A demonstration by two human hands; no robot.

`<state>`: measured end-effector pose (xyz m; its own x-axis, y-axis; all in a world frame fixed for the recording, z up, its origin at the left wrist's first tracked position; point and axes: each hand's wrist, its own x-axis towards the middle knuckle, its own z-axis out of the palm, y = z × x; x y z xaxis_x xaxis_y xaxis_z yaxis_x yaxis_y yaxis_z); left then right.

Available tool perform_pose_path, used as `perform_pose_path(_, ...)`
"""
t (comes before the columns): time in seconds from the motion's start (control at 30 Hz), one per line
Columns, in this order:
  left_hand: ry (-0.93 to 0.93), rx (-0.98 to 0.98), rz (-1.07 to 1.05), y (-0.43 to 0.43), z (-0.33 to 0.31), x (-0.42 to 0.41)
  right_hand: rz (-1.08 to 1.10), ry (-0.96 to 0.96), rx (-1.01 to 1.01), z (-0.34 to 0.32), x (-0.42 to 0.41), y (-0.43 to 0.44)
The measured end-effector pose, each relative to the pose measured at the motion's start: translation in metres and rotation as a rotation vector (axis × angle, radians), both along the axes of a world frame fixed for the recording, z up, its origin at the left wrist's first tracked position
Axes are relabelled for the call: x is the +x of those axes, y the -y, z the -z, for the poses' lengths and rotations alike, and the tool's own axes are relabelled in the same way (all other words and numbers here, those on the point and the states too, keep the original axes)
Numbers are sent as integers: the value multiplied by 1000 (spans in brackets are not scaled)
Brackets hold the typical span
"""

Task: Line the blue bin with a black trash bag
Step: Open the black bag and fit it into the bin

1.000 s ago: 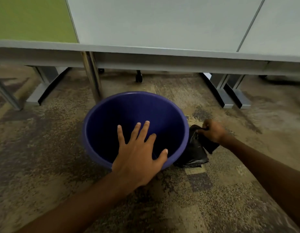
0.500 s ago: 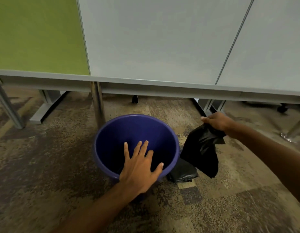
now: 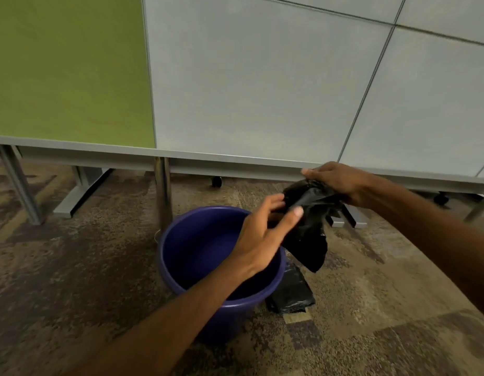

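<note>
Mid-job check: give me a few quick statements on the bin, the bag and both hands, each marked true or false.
1. The blue bin is already lined. False: its inside is bare.
2. The right hand grips the black trash bag. True.
3. The left hand rests on the bin rim. False: it is raised, reaching to the bag.
4. More folded black bags lie on the carpet beside the bin. True.
5. The bin lies on its side. False: it stands upright.
</note>
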<state>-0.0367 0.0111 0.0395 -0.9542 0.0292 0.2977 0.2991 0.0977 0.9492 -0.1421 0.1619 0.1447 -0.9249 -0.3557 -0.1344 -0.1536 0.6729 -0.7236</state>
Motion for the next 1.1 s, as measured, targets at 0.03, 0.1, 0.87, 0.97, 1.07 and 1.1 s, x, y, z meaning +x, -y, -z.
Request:
perform_pose_path(0.03,8,99,-2,3,-12,-2,-24,-2,-16,-5,5,10)
perform_pose_path(0.1,-5,150,-44,12,-31,-6,-58,-11,-51,-10,12,27)
perform_pose_path(0.87,215,121,-558,106,-36,5,-367,-185,-51,-36,22,48)
perform_pose_path(0.97,197,-12,-540,116,-50,1,-270,-278,-89,-42,21,55)
perform_pose_path(1.07,138,-113,-524,122,-62,-1,-200,-327,-137,-52,21,59)
perform_pose_path(1.1,120,-120,-506,123,-68,0,-194,-325,-147,-54,22,61)
